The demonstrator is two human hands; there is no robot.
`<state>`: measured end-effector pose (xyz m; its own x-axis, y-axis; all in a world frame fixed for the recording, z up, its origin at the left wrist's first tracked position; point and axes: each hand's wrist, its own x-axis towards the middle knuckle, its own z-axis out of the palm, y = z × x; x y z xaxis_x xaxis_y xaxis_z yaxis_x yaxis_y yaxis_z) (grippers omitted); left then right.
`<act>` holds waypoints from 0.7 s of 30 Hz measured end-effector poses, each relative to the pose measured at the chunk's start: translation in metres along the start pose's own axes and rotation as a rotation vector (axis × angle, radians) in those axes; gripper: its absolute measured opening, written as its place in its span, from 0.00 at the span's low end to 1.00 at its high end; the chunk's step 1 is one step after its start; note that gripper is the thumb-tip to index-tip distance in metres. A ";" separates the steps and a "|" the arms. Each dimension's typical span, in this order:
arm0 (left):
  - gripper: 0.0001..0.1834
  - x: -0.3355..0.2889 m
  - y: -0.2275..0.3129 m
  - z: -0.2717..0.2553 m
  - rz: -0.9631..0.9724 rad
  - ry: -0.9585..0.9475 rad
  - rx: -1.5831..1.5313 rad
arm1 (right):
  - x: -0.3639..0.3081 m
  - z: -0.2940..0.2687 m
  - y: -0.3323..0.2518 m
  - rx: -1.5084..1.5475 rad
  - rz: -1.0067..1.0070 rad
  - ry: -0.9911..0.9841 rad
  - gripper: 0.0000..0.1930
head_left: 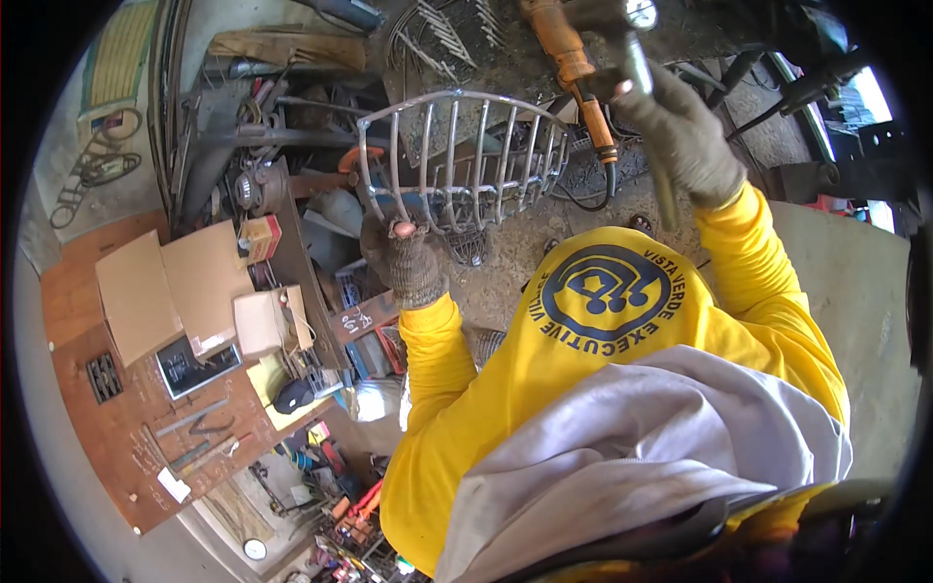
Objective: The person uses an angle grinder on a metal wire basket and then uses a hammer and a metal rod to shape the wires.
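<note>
My left hand (412,264), in a knitted work glove with a bare thumb tip showing, is closed on the near left corner of a curved basket-like frame of welded metal rods (480,146). The frame is tilted up at the edge of the cluttered workbench. My right hand (685,141), also gloved, is raised to the right of the frame and wrapped round a hammer (637,63). The hammer's shiny head is up near the top edge, slightly blurred, and its handle hangs out below my fist. Hammer and frame are apart.
An orange angle grinder (573,68) with its cord lies beyond the frame, near several welding rods (442,39). At left, a brown wooden board (87,282) carries cardboard, a tablet-like screen (197,367) and small tools. Below it are jumbled tools (355,515).
</note>
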<state>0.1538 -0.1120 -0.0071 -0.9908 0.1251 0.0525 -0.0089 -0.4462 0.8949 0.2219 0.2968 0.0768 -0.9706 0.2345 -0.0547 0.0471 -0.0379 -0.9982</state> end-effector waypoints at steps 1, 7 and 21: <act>0.26 -0.006 0.005 0.030 0.003 -0.015 -0.006 | -0.004 0.005 0.002 -0.009 -0.037 -0.053 0.29; 0.27 -0.033 -0.036 0.097 0.227 0.213 0.408 | -0.020 0.031 0.004 -0.275 -0.262 0.118 0.25; 0.41 0.046 -0.022 0.101 -0.472 -0.814 0.689 | 0.070 0.051 0.024 -0.777 -0.511 -0.677 0.20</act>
<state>0.1227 -0.0065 0.0206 -0.5270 0.7933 -0.3048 -0.0307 0.3406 0.9397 0.1434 0.2626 0.0501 -0.8353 -0.5287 0.1509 -0.4837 0.5761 -0.6589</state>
